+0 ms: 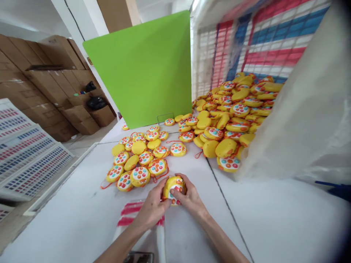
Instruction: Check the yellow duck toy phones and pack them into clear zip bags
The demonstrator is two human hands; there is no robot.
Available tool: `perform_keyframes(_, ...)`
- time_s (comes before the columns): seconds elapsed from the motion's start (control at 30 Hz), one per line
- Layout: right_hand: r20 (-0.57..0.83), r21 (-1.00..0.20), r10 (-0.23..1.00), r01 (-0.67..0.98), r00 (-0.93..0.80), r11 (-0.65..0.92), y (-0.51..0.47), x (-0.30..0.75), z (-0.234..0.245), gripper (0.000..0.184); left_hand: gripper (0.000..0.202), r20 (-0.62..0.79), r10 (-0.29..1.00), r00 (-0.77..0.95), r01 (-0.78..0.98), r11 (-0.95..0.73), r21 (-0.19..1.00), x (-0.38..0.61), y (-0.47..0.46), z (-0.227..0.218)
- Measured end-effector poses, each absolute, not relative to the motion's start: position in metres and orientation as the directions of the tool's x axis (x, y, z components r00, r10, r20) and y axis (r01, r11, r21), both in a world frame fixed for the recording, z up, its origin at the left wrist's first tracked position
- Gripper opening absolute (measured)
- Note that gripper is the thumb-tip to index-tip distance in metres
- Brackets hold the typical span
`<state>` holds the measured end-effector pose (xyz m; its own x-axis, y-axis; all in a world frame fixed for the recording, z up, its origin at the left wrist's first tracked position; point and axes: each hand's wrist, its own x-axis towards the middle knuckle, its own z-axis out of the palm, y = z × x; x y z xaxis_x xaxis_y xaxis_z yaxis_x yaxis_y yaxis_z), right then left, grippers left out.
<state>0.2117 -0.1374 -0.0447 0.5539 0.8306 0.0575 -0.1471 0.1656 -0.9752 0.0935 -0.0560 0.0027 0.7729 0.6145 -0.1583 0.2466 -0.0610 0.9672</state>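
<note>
A yellow chick-shaped toy [172, 183] with a white front and coloured buttons is held upright between both hands, just above the white table. My left hand [154, 204] is closed round its left side. Around the right side wraps my right hand [192, 199], its thumb lying on the buttons. Beyond the hands, to the left, lies a loose group of similar toys [140, 176], some face up and some showing plain yellow backs. Several have orange cords. A larger heap [219, 129] of them spills out at the right.
A green board [142, 69] stands upright behind the toys. A white sack [296, 109] borders the heap on the right. A red-and-white striped bag [128, 215] lies under my left forearm. White plastic crates [30, 157] and cardboard boxes [41, 91] stand at the left.
</note>
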Motion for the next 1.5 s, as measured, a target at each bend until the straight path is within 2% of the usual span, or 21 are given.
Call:
perform_keyframes(0.23,0.121,-0.968,0.794,-0.107,0.595,0.228,-0.14,0.199,-0.04,0.045,0.06,-0.065,0.676,0.734,0.269,-0.202,0.942,0.092,-0.064,0.011)
perform_keyframes(0.4,0.098,-0.974,0.742,-0.088,0.663,0.208,-0.138,0.191,-0.043,0.047,0.059,-0.066,0.609,0.79,0.34,-0.346,0.875,0.094,-0.066,0.017)
perform_keyframes(0.53,0.081,-0.95,0.798,-0.197,0.598,0.244,-0.135,0.193,-0.047,0.04,0.052,-0.093,0.603,0.792,0.337,-0.304,0.891,0.093,-0.061,0.013)
perform_keyframes(0.7,0.092,-0.971,0.794,-0.123,0.6,0.205,-0.136,0.195,-0.048,0.036,0.057,-0.105,0.537,0.837,0.237,-0.183,0.954,0.089,-0.059,0.006)
perform_keyframes(0.83,0.053,-0.966,0.812,-0.177,0.582,0.19,-0.135,0.195,-0.047,0.039,0.041,-0.098,0.632,0.769,0.255,-0.163,0.953,0.089,-0.06,0.0)
perform_keyframes(0.93,0.054,-0.958,0.824,-0.204,0.563,0.202,-0.134,0.195,-0.047,0.042,0.045,-0.143,0.711,0.689,0.298,-0.097,0.95,0.09,-0.049,-0.002)
perform_keyframes(1.0,0.073,-0.972,0.809,-0.14,0.584,0.189,-0.135,0.196,-0.049,0.043,0.051,-0.143,0.81,0.569,0.348,-0.08,0.934,0.09,-0.031,0.001)
perform_keyframes(1.1,0.103,-0.99,0.762,-0.005,0.64,0.139,-0.137,0.198,-0.056,0.038,0.057,0.021,0.898,0.439,0.418,-0.225,0.88,0.09,0.01,0.014)
perform_keyframes(1.23,0.127,-0.992,0.724,0.093,0.678,0.086,-0.132,0.207,-0.064,0.032,0.057,0.234,0.878,0.417,0.47,-0.429,0.772,0.09,0.058,0.039)
perform_keyframes(1.33,0.185,-0.975,0.743,0.212,0.644,0.059,-0.122,0.215,-0.065,0.026,0.051,0.295,0.815,0.499,0.491,-0.546,0.679,0.105,0.067,0.048)
perform_keyframes(1.5,0.242,-0.951,0.759,0.305,0.605,0.06,-0.115,0.222,-0.063,0.021,0.036,0.285,0.638,0.716,0.433,-0.725,0.535,0.171,0.056,0.033)
